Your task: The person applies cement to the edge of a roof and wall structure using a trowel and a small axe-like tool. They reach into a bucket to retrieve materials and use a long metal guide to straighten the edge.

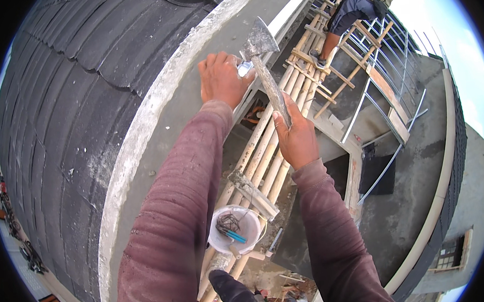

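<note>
My right hand (296, 133) is wrapped round the wooden handle of a hatchet (273, 89). Its worn, grey, flared head (261, 39) points up and away from me, just right of my left hand. My left hand (223, 78) is closed at the edge of the grey concrete ledge (194, 71). By its thumb and forefinger a small shiny, pale piece (244, 69) shows, too small and partly covered to name. The hatchet's head is close to this piece; whether they touch I cannot tell.
Dark roof tiles (75, 105) slope along the left. Below the ledge runs a bamboo pole scaffold (261, 155) with a white bucket (250, 221) holding wire and blue-handled tools. Another person (350, 14) stands farther along it. A drop opens beside the poles.
</note>
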Demonstrator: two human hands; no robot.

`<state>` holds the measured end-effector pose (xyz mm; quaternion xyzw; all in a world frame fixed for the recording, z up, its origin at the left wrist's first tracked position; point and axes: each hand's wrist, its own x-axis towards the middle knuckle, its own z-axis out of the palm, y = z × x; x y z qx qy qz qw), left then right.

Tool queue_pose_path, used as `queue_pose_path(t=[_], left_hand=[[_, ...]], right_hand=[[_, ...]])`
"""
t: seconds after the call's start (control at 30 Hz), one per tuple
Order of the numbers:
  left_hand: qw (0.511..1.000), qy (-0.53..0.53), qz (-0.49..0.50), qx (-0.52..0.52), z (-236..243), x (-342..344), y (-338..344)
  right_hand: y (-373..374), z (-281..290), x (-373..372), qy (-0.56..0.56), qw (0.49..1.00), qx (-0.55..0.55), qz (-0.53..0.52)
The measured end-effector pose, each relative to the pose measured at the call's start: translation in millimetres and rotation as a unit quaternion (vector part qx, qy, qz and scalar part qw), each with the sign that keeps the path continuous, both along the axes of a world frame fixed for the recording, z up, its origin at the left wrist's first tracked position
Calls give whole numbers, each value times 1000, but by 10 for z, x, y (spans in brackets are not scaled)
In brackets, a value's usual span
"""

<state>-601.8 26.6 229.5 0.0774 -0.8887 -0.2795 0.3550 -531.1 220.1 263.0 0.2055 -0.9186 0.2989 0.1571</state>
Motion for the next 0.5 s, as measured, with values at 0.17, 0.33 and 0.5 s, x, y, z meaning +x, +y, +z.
queue_pose_path(t=[0.17, 0.33, 0.5], left_hand=[[1000, 29, 2, -3, -34, 9, -2], [1000, -4, 11, 2, 3, 0, -6], [1000, -7, 11, 6, -7, 8, 23]], right_hand=[[-14, 16, 33, 0, 1000, -19, 4], [-24, 19, 25, -51, 999, -2, 2], [-28, -42, 27, -13, 1000, -14, 12]])
